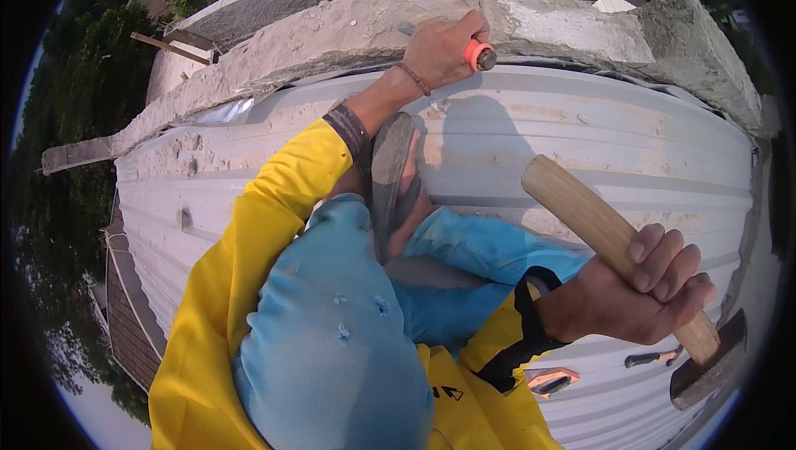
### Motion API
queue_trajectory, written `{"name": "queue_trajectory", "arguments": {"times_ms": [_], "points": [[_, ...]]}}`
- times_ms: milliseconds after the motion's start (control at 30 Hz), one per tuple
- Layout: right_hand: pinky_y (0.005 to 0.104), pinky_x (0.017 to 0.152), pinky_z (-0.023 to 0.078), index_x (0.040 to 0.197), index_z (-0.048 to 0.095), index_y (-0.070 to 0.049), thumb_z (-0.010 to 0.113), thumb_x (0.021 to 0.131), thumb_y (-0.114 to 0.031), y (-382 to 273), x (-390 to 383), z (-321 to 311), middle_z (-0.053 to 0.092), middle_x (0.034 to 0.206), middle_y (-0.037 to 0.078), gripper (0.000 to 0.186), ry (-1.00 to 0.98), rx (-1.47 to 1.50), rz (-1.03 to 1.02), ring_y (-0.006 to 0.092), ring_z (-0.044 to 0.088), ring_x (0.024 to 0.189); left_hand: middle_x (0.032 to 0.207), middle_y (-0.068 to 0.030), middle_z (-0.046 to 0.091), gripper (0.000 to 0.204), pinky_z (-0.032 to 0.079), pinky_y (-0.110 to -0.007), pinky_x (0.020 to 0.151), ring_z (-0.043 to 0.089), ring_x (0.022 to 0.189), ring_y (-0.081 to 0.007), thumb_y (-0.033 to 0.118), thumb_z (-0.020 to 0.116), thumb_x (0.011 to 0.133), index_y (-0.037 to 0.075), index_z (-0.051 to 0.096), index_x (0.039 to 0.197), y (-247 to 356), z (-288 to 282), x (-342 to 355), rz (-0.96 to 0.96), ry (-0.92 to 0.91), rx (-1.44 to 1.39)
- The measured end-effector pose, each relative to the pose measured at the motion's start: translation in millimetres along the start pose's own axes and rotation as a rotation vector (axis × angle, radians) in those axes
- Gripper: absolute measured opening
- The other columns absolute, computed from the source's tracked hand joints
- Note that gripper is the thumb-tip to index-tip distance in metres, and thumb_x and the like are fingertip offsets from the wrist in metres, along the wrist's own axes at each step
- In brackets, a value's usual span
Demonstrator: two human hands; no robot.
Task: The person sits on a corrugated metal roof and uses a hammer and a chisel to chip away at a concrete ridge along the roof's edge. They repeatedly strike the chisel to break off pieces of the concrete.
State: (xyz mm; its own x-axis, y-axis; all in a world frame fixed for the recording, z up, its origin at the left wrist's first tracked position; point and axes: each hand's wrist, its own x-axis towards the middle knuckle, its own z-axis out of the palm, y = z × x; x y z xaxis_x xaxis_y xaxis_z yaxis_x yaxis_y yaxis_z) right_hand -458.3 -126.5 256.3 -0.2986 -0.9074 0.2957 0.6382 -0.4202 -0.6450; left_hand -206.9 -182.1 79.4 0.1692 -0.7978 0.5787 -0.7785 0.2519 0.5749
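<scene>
My left hand (pixel 444 50) is wrapped round a chisel, resting close to the rough top of a concrete wall (pixel 356 31). The chisel's orange guard (pixel 474 55) and its worn round end stick out on the right of my fist, and a bit of grey metal shows on the other side. In my right hand (pixel 643 288), lower right, is a hammer (pixel 580 214) with a thick wooden handle. Its dark head (pixel 709 363) lies below my fist, while the handle's other end points up and left. The hammer is well apart from the chisel.
I am over a pale corrugated metal roof (pixel 647 135) that meets the wall. A handsaw with an orange handle (pixel 553 381) and another slim tool (pixel 655 358) lie on it. Small rubble bits (pixel 184 218) are at left. My sandalled foot (pixel 398 176) is near the wall.
</scene>
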Motion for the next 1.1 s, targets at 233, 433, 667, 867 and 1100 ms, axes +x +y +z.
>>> {"name": "queue_trajectory", "arguments": {"times_ms": [233,433,667,867,1100], "points": [[0.0262,0.038,0.037,0.091,0.051,-0.002,0.064,0.095,-0.017,117,-93,-30,0.05,0.059,0.003,0.02,-0.285,-0.491,0.977,0.0097,0.047,0.042,0.076,-0.0079,0.065,0.027,0.051,-0.037,0.061,0.066,0.07,-0.0312,0.014,0.076,0.074,0.012,0.055,0.091,2,-9,-2,-0.021,-0.022,0.05],[0.0265,0.039,0.037,0.1,0.046,-0.005,0.06,0.098,-0.016,49,-63,-11,0.042,0.059,0.002,0.019,-0.09,-0.265,0.712,0.0096,0.039,0.042,0.076,-0.007,0.066,0.028,0.052,-0.037,0.061,0.067,0.07,-0.0299,0.013,0.076,0.073,0.012,0.055,0.092,-7,-9,-2,-0.027,0.01,0.07],[0.0267,0.046,0.038,0.069,0.031,-0.017,0.049,0.101,-0.023,5,9,1,0.027,0.057,-0.004,0.037,0.127,-0.077,0.005,0.0068,0.032,0.044,0.076,-0.0071,0.066,0.03,0.052,-0.037,0.06,0.067,0.07,-0.0293,0.013,0.077,0.072,0.012,0.055,0.093,-4,-3,0,0.024,0.01,0.022],[0.0253,0.038,0.037,0.095,0.051,-0.003,0.065,0.096,-0.019,140,-123,-45,0.047,0.06,-0.001,0.021,-0.5,-0.513,1.053,0.0071,0.043,0.042,0.077,-0.0068,0.064,0.032,0.049,-0.04,0.066,0.063,0.074,-0.0311,0.013,0.076,0.069,0.012,0.055,0.093,-65,-30,-23,0.136,-0.168,0.269],[0.0262,0.037,0.036,0.093,0.048,-0.004,0.062,0.097,-0.018,93,-96,-37,0.043,0.058,0.0,0.02,-0.317,-0.515,0.951,0.0085,0.04,0.04,0.077,-0.0081,0.063,0.033,0.048,-0.039,0.062,0.062,0.07,-0.0306,0.009,0.076,0.068,0.012,0.056,0.093,-26,-47,-4,-0.014,0.054,0.052]]}}
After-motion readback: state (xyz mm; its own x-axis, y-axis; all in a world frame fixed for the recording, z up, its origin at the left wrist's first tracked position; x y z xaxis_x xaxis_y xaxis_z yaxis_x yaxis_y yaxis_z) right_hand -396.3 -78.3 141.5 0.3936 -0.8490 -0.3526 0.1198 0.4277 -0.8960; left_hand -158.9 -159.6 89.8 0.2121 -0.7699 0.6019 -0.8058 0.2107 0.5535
